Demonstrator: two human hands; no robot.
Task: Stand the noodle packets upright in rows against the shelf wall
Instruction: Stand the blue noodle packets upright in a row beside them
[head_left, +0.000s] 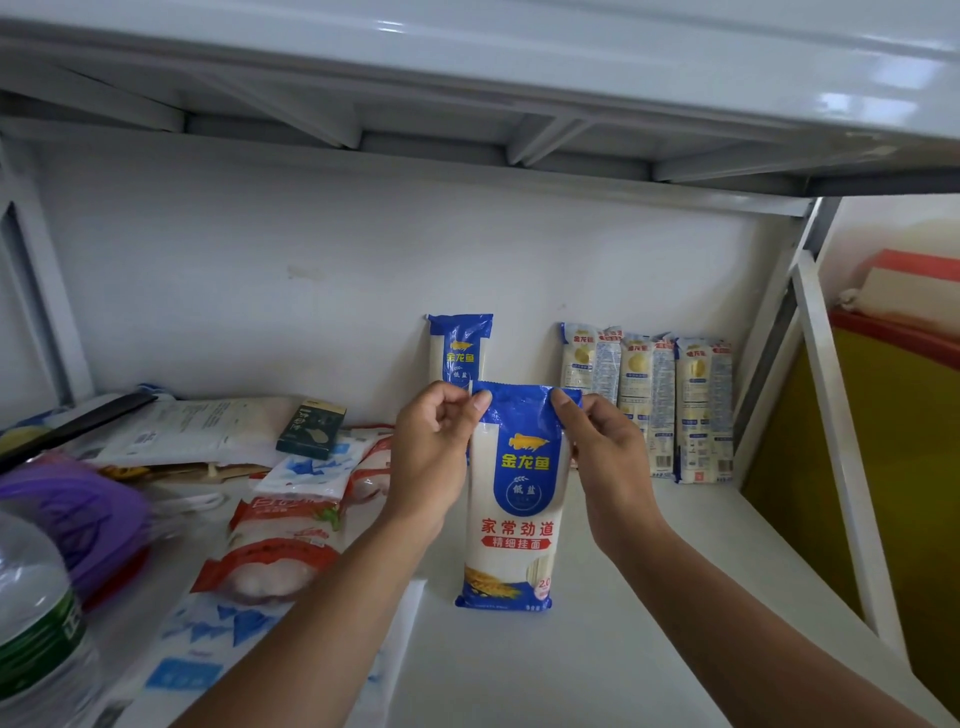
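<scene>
A blue-and-white noodle packet (514, 499) stands upright on the white shelf (623, 623), out from the back wall. My left hand (431, 457) pinches its top left corner and my right hand (602, 452) pinches its top right corner. Behind it a matching blue noodle packet (460, 348) leans upright against the shelf wall (260, 291). To the right, three pale yellow-and-white noodle packets (649, 400) stand side by side against the same wall.
Red-and-white bags (280, 540), a dark small box (311, 428) and flat packets lie piled at the left. A purple lid (72, 519) and a water bottle (36, 634) sit at the near left. An upper shelf (467, 78) hangs overhead; the frame post (831, 415) stands right.
</scene>
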